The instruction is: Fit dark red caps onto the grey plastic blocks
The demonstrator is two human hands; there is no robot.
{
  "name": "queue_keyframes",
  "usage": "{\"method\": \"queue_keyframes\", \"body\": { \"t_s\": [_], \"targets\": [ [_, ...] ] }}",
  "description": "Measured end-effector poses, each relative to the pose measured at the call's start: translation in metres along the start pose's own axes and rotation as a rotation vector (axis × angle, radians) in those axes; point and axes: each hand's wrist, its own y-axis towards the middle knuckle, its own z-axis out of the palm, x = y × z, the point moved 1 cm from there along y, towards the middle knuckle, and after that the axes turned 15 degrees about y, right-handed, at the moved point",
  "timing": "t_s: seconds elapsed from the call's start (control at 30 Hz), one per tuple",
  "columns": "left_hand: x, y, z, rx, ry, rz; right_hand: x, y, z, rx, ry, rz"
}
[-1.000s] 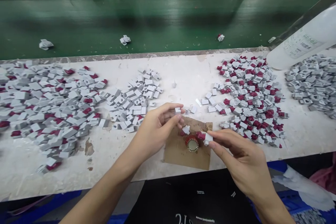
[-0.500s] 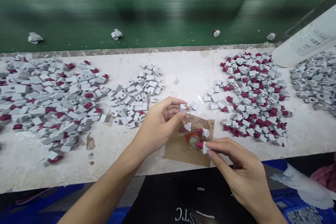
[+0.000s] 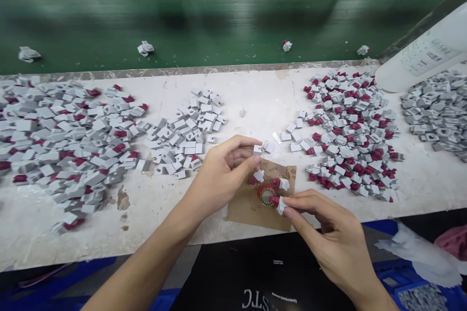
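My left hand (image 3: 233, 163) is closed, its thumb and forefinger around a small light-grey plastic block (image 3: 257, 149). Between the thumb and fingertips of my right hand (image 3: 321, 226) is a grey-and-maroon plastic piece (image 3: 281, 206), its maroon end pointing left at the rim of a red bottle cap (image 3: 266, 195). Whether that end touches the cap I cannot tell. The cap lies open side up, with something pale inside, on a square of brown cardboard (image 3: 242, 206). Two more grey-and-maroon pieces, one nearer my left fingers (image 3: 259, 176) and another to its right (image 3: 283, 183), are above the cap.
Heaps of grey and maroon pieces lie left (image 3: 65, 131) and right (image 3: 353, 131), with a grey-block heap (image 3: 189, 131) between. A white bottle (image 3: 419, 53) leans at the right. Behind the table (image 3: 251, 87), several pieces sit on a green conveyor belt (image 3: 219, 24).
The pieces on the green belt have shifted left. My right hand has edged left with its piece, staying by the cap; both hands keep their grips. The view has moved slightly.
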Motion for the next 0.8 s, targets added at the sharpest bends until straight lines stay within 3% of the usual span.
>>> {"method": "queue_keyframes", "body": {
  "t_s": [0.2, 0.33, 0.53, 0.8],
  "targets": [
    [-0.014, 0.001, 0.008, 0.066, -0.131, 0.004, 0.002, 0.024, -0.012, -0.195, 0.336, 0.091],
    [-0.028, 0.002, 0.019, 0.169, -0.268, 0.017, 0.003, 0.048, -0.013, -0.202, 0.595, 0.154],
    [-0.035, 0.006, 0.030, 0.184, -0.321, 0.007, 0.005, 0.057, -0.011, -0.181, 0.637, 0.157],
    [-0.032, 0.006, 0.030, 0.212, -0.323, -0.009, 0.004, 0.056, -0.010, -0.215, 0.664, 0.139]
  ]
}}
